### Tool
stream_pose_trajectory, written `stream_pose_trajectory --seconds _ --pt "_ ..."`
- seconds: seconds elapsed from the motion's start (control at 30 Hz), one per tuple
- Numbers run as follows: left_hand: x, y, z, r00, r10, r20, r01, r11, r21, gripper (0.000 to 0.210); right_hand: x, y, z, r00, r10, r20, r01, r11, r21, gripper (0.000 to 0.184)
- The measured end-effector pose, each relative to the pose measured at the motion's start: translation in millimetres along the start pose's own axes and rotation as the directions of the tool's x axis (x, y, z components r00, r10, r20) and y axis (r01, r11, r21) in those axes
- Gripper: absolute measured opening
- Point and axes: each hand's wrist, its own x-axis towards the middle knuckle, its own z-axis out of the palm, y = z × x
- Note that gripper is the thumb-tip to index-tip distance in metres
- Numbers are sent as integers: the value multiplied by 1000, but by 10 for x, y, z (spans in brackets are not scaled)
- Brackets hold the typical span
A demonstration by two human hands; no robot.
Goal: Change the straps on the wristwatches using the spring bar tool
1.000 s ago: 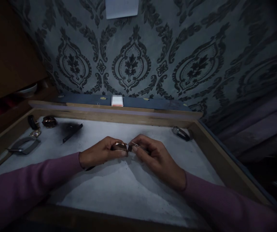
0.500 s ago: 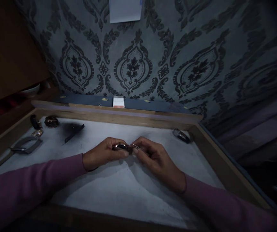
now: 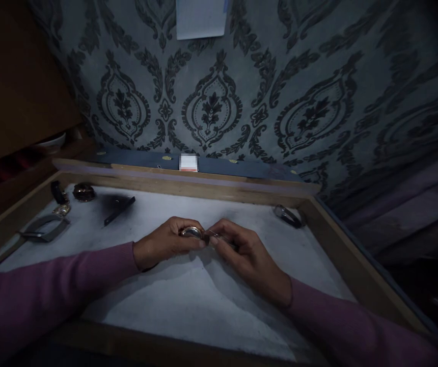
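Between the thumb and fingers of my left hand (image 3: 169,238) is a round watch (image 3: 192,233) with a shiny metal rim, held above the white tray floor. My right hand (image 3: 238,247) is closed beside it, pinching a thin metal tool (image 3: 214,234) whose kind I cannot make out. The tool's tip comes close to the right side of the watch, where a small dark piece shows between the fingertips. Whether the tip touches the watch is too small to tell. My right fingers partly hide the tool.
Inside the wooden-framed tray (image 3: 188,187), a dark wristwatch (image 3: 288,216) lies at the right. Toward the left are a grey strap (image 3: 45,228), a gold watch (image 3: 61,208), a dark brown coiled item (image 3: 84,192) and a flat black object (image 3: 119,210). A patterned wall (image 3: 211,109) rises behind.
The watch face has tilted a little and now looks brighter. Both hands keep nearly the same place and grip. The whole view has shifted slightly.
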Motion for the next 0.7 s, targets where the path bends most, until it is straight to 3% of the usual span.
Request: stream_pose_trajectory --seconds 0.2,0.4,0.7 --pt "2 16 -7 1000 -16 19 16 1000 -19 17 -11 20 12 1000 30 -1 -30 999 15 14" --pt "5 22 -14 999 -18 29 18 1000 -2 15 -53 57 21 990 143 24 -144 986 84 12" --pt "9 9 -23 999 -4 45 4 1000 -2 15 -47 13 41 994 109 17 -110 991 74 13"
